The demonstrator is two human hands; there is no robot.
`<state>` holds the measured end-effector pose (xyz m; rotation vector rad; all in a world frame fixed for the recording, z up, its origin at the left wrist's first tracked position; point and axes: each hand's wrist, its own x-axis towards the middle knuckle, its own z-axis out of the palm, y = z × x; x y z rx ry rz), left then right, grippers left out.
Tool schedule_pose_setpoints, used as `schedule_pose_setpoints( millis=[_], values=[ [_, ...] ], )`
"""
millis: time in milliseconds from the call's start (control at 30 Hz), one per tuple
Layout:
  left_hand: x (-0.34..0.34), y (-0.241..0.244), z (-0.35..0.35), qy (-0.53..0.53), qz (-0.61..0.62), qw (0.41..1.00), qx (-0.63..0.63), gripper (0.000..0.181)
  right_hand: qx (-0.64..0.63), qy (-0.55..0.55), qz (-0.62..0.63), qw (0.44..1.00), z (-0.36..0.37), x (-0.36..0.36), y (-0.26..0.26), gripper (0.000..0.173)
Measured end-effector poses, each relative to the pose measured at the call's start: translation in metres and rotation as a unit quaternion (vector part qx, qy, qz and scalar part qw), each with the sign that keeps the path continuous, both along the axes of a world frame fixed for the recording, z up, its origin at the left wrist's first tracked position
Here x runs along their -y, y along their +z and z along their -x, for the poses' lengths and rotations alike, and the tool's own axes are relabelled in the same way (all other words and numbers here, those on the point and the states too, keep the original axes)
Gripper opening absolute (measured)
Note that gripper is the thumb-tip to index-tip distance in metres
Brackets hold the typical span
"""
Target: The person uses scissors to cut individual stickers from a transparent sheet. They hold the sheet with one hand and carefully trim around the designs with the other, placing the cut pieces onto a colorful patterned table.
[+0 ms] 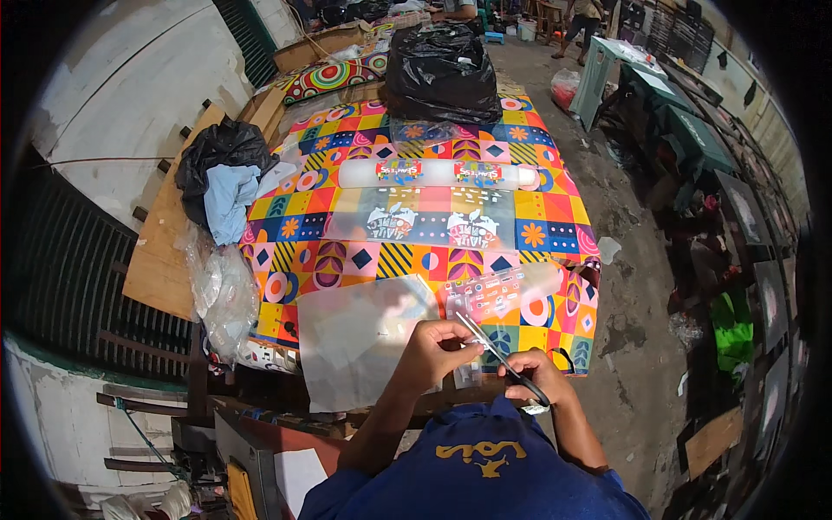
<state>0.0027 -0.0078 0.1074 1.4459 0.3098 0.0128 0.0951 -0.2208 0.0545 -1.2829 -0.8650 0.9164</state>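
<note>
My right hand [541, 372] grips scissors [499, 356] by their black handles. Their blades slant up and to the left, parted slightly near my left fingertips. Between thumb and fingers, my left hand [426, 356] pinches a small piece of clear film [478, 342] beside the blades; its outline is hard to make out. Just beyond both hands lies a clear film sheet [491, 292] printed with many small marks, its right end curled. To the left, a translucent whitish sheet [348, 335] hangs over the table's near edge. A strip of clear plastic [468, 375] shows below my hands.
On the patterned tablecloth [403, 259] lie a translucent film sheet with white prints [422, 218] and a printed roll [429, 174]. A black plastic bag [442, 78] stands behind. Crumpled clear plastic [227, 292] and light-blue cloth [231, 198] edge the left side. People stand far off.
</note>
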Motion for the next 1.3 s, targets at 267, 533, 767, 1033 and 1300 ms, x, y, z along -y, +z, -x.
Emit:
schedule_pose_setpoints(
  millis=[267, 533, 767, 1033, 1300],
  values=[
    [-0.0019, -0.0025, -0.0001, -0.015, 0.002, 1.000, 0.004, 0.009, -0.001, 0.002, 0.015, 1.000, -0.0004, -0.0016, 0.0035, 0.028],
    [-0.0030, -0.0003, -0.0003, -0.016, 0.004, 1.000, 0.004, 0.009, 0.038, 0.002, 0.023, 0.999, -0.0017, -0.0013, -0.0027, 0.027],
    [-0.0017, -0.0021, -0.0014, -0.004, 0.016, 1.000, -0.002, 0.008, 0.032, -0.011, 0.009, 0.999, -0.0019, -0.0030, -0.0009, 0.026],
    [-0.0004, -0.0015, -0.0007, 0.009, 0.018, 1.000, 0.004, 0.007, 0.023, -0.011, 0.012, 1.000, -0.0015, -0.0037, -0.0001, 0.026],
    [0.0012, -0.0045, -0.0007, 0.019, 0.027, 0.999, 0.030, 0.007, 0.033, -0.007, 0.018, 0.999, -0.0018, -0.0020, -0.0033, 0.027]
  ],
)
